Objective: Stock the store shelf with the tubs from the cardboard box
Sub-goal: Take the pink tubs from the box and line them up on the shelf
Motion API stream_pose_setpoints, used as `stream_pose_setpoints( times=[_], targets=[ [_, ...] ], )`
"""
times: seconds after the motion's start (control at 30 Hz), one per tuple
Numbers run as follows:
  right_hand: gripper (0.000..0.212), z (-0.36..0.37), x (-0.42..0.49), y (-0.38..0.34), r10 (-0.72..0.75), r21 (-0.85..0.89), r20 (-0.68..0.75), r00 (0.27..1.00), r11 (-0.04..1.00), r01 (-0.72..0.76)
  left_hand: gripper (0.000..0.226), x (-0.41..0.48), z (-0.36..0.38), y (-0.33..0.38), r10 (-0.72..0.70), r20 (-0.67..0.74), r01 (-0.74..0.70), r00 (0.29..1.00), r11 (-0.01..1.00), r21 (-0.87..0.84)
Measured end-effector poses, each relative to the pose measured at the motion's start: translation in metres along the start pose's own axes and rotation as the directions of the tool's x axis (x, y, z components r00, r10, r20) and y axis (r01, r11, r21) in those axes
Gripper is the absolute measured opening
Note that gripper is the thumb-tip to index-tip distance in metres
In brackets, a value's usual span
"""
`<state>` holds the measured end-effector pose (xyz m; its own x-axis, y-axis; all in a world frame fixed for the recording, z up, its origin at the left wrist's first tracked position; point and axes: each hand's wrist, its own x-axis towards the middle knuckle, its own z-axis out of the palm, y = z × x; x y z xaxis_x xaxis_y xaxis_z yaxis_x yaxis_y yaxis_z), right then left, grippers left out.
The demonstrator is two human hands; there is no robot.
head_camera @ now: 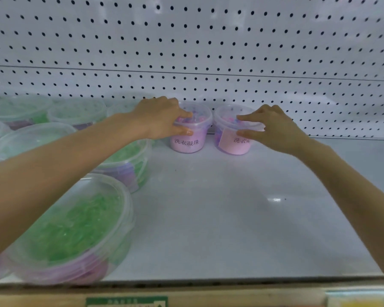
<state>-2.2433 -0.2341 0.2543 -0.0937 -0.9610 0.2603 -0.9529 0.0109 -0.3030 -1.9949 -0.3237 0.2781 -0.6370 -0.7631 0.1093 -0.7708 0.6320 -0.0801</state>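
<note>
Two small pink tubs at the back of the white shelf point(231, 207), side by side, just in front of the pegboard panel point(208, 41). Both upright, lids on, and near each other; cannot tell if they touch.

Left hand point(157, 118) grips the left pink tub point(190, 140) at the rim, forefinger over the lid, thumb on the front wall. Right hand point(273, 127) grips the right pink tub point(233, 147) the same way.

Larger clear tubs of green contents point(75, 222) fill the left part of the shelf, partly under the left forearm. Green label point(126, 301) on the shelf's front strip, print blurred.
</note>
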Motion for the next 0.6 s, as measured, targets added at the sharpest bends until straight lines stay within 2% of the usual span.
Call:
stream_pose_setpoints(
  times=[0.03, 0.1, 0.23, 0.3, 0.4, 0.5, 0.6],
  targets=[
    [0.046, -0.005, 0.002, 0.003, -0.004, 0.018, 0.039, 0.999, 1.000, 0.004, 0.051, 0.000, 0.000, 0.000, 0.003, -0.001, -0.003, 1.000, 1.000, 0.011],
    [0.046, -0.004, 0.003, 0.003, -0.001, 0.042, 0.021, 1.000, 0.999, 0.000, 0.052, 0.002, 0.002, -0.001, 0.008, -0.005, -0.008, 1.000, 0.999, 0.032],
    [0.047, 0.019, 0.000, -0.011, 0.047, 0.024, -0.183, 0.982, 0.999, -0.043, 0.052, 0.003, 0.004, -0.004, 0.022, -0.016, -0.021, 1.000, 0.999, 0.048],
    [0.048, 0.025, -0.001, -0.012, 0.067, 0.031, -0.222, 0.973, 0.998, -0.061, 0.053, 0.003, 0.004, -0.004, 0.032, -0.019, -0.030, 0.999, 0.998, 0.059],
    [0.048, 0.023, -0.001, -0.012, 0.072, 0.059, -0.195, 0.978, 0.996, -0.062, 0.053, 0.003, 0.002, -0.002, 0.039, 0.018, -0.040, 0.999, 0.997, 0.070],
    [0.052, 0.014, -0.006, -0.012, 0.021, 0.056, -0.098, 0.995, 0.998, -0.016, 0.057, 0.001, -0.006, 0.004, 0.023, 0.095, -0.026, 0.995, 0.999, 0.032],
    [0.055, -0.002, -0.027, -0.008, -0.025, 0.022, -0.117, 0.993, 0.999, 0.027, 0.065, -0.007, -0.019, 0.021, 0.072, 0.049, -0.076, 0.996, 0.994, 0.082]
  ],
)
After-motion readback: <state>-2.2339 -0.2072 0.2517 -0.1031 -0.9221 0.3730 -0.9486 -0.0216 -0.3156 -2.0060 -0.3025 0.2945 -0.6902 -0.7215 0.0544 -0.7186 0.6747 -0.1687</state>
